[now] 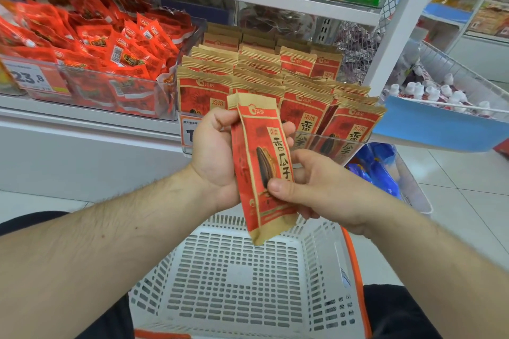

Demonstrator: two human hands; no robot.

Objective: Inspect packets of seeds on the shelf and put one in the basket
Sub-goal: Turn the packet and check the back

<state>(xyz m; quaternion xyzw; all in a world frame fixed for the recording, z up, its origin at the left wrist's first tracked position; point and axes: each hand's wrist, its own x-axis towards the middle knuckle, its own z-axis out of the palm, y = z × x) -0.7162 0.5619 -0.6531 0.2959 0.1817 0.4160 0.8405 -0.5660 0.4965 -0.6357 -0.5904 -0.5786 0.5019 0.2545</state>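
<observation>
White basket (242,278) nearest, below hands, empty, mouth open upward. Left hand (217,154) curled round upper left edge of seed packet (264,168); right hand (316,190) pinches lower right edge, thumb on front. Packet upright between hands, in front of shelf row of packets (303,85), above basket's far rim. Likely light, paper crinkly, contents shifting — grip by sealed edges. Open drop straight down; orange handle (354,270) at right to avoid.
</observation>
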